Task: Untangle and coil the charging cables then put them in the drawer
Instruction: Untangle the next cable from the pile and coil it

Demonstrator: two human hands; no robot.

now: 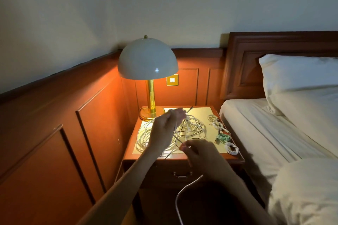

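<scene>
A tangle of white and dark charging cables (pixel 193 128) lies on the nightstand top (pixel 203 111). My left hand (pixel 166 126) is raised over the tangle and pinches strands lifted from it; the fingers are blurred. My right hand (pixel 199 151) hovers at the front edge and pinches a thin cable near its end. A white cable (pixel 180 197) hangs in a loop below my right hand, in front of the drawer (pixel 182 174), which is closed. Coiled cables lie along the right edge: a white coil (pixel 213 118), a green coil (pixel 223 137) and another white coil (pixel 232 148).
A domed lamp (pixel 148 60) on a brass base (pixel 150 113) stands lit at the nightstand's back left. A bed (pixel 270 133) with a pillow (pixel 300 78) is close on the right. Wood panelling (pixel 64 124) runs along the left wall.
</scene>
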